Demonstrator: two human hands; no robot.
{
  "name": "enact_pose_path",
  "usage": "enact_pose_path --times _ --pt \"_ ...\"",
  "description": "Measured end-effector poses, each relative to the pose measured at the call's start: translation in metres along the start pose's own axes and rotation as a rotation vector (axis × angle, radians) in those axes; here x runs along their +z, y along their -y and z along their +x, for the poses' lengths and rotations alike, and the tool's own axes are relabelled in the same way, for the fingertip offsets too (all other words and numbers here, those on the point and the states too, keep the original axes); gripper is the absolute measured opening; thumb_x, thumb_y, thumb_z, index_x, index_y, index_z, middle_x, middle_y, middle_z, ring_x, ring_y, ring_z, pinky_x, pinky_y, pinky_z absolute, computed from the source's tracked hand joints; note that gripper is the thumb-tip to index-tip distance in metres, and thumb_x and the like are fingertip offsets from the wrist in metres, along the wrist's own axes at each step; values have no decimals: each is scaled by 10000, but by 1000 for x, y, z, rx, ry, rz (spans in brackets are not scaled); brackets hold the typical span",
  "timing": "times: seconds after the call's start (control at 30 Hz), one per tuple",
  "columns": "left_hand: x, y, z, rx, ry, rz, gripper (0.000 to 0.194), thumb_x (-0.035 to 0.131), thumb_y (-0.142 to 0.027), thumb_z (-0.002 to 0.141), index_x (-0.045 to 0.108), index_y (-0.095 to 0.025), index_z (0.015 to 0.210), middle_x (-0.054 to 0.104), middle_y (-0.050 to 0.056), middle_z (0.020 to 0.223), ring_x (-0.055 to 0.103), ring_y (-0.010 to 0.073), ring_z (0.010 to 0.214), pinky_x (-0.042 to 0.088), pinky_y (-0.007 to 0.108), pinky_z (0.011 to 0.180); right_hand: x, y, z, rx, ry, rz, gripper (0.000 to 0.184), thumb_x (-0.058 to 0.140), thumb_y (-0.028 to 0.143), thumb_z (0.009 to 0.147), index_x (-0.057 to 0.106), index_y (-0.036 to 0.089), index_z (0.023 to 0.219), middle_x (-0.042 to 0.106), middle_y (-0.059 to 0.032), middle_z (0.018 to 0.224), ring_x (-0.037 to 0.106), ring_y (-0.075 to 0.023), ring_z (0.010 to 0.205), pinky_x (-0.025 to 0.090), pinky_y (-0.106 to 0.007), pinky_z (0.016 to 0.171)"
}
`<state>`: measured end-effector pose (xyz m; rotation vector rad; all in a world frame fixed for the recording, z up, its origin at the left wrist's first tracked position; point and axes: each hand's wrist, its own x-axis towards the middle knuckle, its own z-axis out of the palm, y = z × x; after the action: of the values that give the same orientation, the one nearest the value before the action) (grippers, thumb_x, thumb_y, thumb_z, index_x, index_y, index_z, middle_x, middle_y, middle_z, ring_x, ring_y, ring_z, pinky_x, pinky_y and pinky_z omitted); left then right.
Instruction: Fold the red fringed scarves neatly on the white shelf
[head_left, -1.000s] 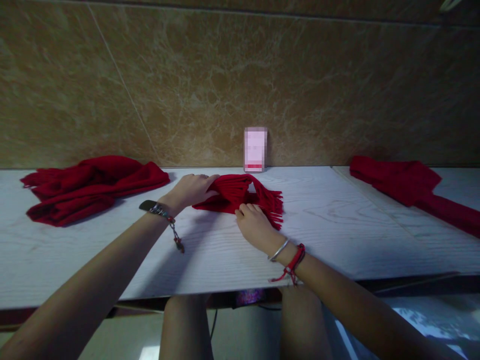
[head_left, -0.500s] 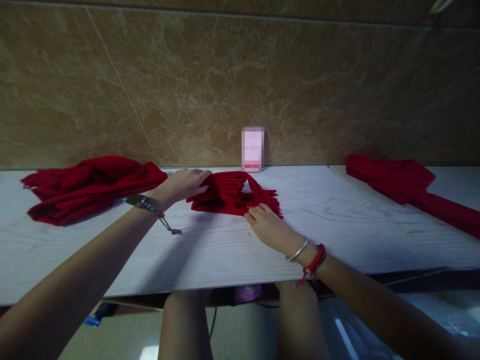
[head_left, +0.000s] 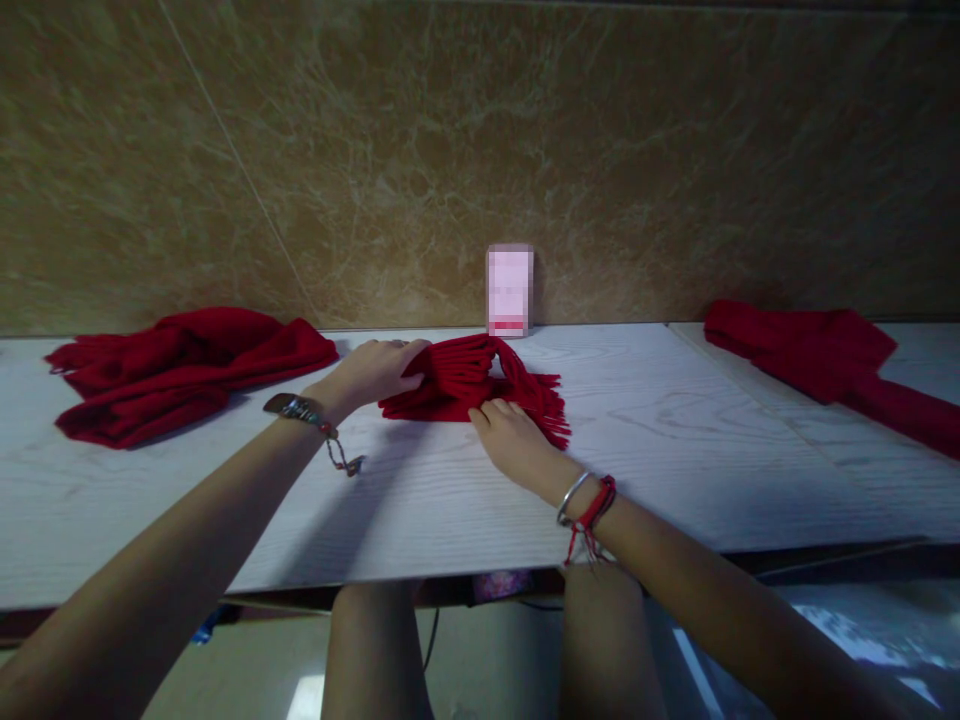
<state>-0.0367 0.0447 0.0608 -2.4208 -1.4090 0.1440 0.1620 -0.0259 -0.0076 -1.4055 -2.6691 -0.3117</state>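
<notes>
A red fringed scarf lies in folds on the pale wood-grain table, its tassels pointing right. My left hand grips the folded left end, thumb in front and the other fingers behind, partly hidden by the cloth. At the front edge, close to the tassels, my right hand has its fingers curled down on the scarf. A bundled red scarf with a fringe rests to the left of my left hand, apart from it.
Farther right lies a long red cloth, running off the table's right side. A pale pink, blurred-out box or card stands against the brown marbled wall. My knees are beneath the front edge of the table.
My right hand went a little right along the scarf's front edge, then came back left. My left hand kept its grip on the folded end, shifting slightly. The other scarves stayed put.
</notes>
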Motion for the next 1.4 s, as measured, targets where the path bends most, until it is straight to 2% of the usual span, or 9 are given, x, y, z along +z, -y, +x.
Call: enact_pose_path --times 0.1,0.27,0.37,0.57,0.73,0.87,1.07,1.27,1.4 --pt "3 0 1 -8 -18 -4 444 429 -357 839 487 -165 1235 691 102 1003 658 256 893 479 307 725 -3 2 -1 91 10 -43 307 353 103 891 580 94 1098 615 -172 1048 527 -261 960 412 -388 791" --pt "7 1 2 -22 -21 -16 429 438 -368 834 514 -160 1201 691 105 998 656 268 901 482 322 733 -8 1 -8 299 34 -4 308 462 297 884 597 105 1083 619 -195 1035 497 -307 1001 394 -416 790" --pt "8 1 3 -23 -35 -26 425 434 -368 833 525 -149 1186 693 116 984 657 278 894 484 336 731 -8 -1 -12 340 10 -3 336 483 339 872 602 87 1059 615 -199 1020 488 -304 993 397 -412 785" --pt "6 -1 2 -31 -34 -4 426 435 -369 830 527 -146 1181 692 116 981 660 277 874 486 336 711 -10 0 -3 126 -61 12 376 509 288 865 542 92 1184 544 -178 1218 478 -266 1035 413 -382 814" --pt "4 -1 1 26 32 22 456 480 -390 815 508 -159 1207 673 111 1034 651 265 894 478 314 717 -7 3 4 126 19 11 282 466 240 889 619 71 1055 633 -166 1012 527 -262 1016 396 -389 893" --pt "5 -2 -2 95 68 78 557 539 -408 793 442 -169 1287 602 133 1181 641 260 922 472 296 717 -4 -2 5 78 19 -59 298 401 113 896 602 82 1114 639 -158 1067 565 -221 1037 354 -366 985" --pt "-5 -1 -6 36 71 68 488 444 -250 840 412 -167 1320 599 122 1190 630 258 961 477 308 728 -3 -11 11 -33 82 -134 253 409 53 867 647 50 952 685 -169 948 630 -236 900 478 -330 758" --pt "-5 19 -16 -40 -6 72 486 404 -230 845 418 -180 1329 567 108 1260 586 268 1070 474 326 803 -3 -21 -3 -53 94 -216 301 405 24 859 590 -9 1094 650 -227 1081 639 -227 932 495 -311 734" --pt "3 34 -37 -84 -12 77 476 362 -229 860 429 -158 1325 568 123 1258 599 274 1048 487 343 791 -3 -46 -22 -41 134 -254 284 422 13 842 608 14 1057 673 -212 1024 650 -222 913 506 -315 747"
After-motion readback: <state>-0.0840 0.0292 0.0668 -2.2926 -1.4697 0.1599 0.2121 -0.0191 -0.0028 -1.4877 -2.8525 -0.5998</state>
